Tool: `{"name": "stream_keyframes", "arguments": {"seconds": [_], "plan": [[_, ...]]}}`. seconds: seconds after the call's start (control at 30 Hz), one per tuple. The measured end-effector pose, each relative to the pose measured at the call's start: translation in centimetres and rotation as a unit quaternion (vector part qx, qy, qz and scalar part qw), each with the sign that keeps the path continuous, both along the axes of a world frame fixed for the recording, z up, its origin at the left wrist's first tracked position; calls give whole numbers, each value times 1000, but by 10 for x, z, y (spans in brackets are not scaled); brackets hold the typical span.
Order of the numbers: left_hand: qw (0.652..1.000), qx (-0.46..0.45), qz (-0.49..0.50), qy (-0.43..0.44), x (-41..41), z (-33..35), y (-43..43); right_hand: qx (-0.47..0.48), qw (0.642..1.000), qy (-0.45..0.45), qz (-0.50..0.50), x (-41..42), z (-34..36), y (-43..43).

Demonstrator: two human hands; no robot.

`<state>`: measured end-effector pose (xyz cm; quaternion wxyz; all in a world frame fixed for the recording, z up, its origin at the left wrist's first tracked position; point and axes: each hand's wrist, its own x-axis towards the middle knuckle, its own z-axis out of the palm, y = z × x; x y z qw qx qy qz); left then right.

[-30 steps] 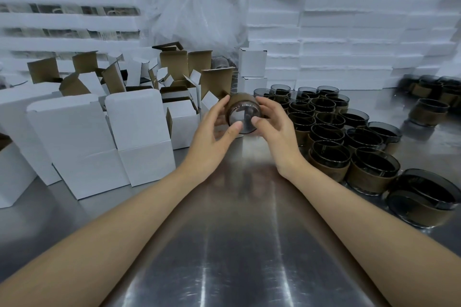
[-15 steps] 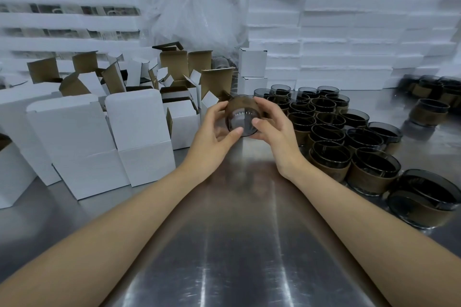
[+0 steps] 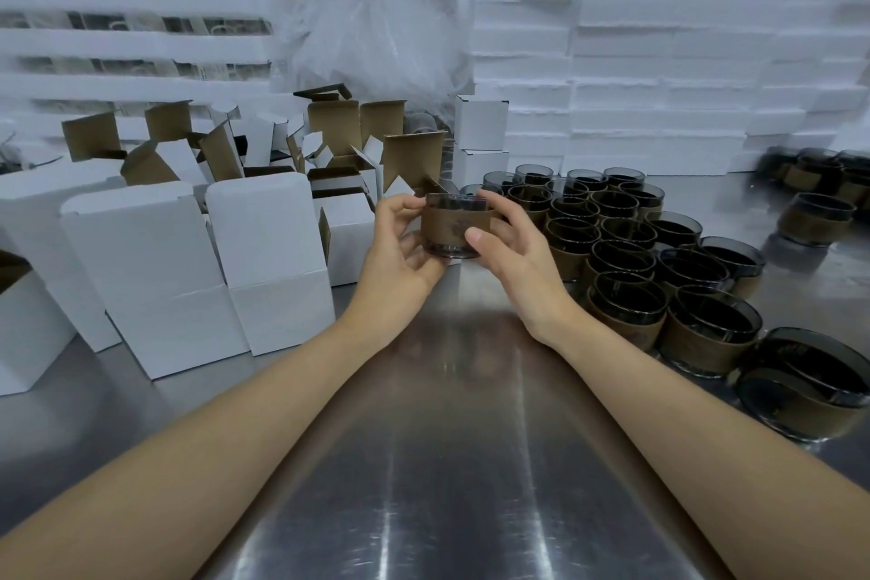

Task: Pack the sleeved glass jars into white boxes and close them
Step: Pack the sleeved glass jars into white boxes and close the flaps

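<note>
A dark glass jar with a brown paper sleeve (image 3: 447,226) stands upright in the air above the steel table, held between both hands. My left hand (image 3: 400,245) grips its left side and my right hand (image 3: 508,240) its right side, thumb on the sleeve. Several more sleeved jars (image 3: 626,278) stand grouped on the table to the right. Open white boxes with brown insides (image 3: 339,203) crowd the left, the nearest one (image 3: 348,235) just left of my left hand.
Taller white boxes (image 3: 268,268) stand in front at the left. Two closed white boxes (image 3: 480,141) are stacked behind the jar. White foam slabs (image 3: 659,61) and a plastic bag (image 3: 376,24) line the back. More jars (image 3: 819,212) sit far right. Bare steel tabletop (image 3: 447,462) lies near me.
The jar was tilted with its base facing me; both hands have turned it upright, so its brown sleeve now faces me. It stays in the same place.
</note>
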<state>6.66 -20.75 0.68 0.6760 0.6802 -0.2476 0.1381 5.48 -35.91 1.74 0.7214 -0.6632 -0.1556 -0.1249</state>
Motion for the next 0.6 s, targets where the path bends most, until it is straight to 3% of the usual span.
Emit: {"name": "stream_keyframes", "arguments": {"seconds": [0.3, 0.6], "plan": [[997, 69, -15, -10, -5, 2, 0, -61, 996, -58, -14, 0, -3, 1], [998, 49, -9, -47, -5, 3, 0, -99, 989, -109, -30, -1, -6, 6]]}}
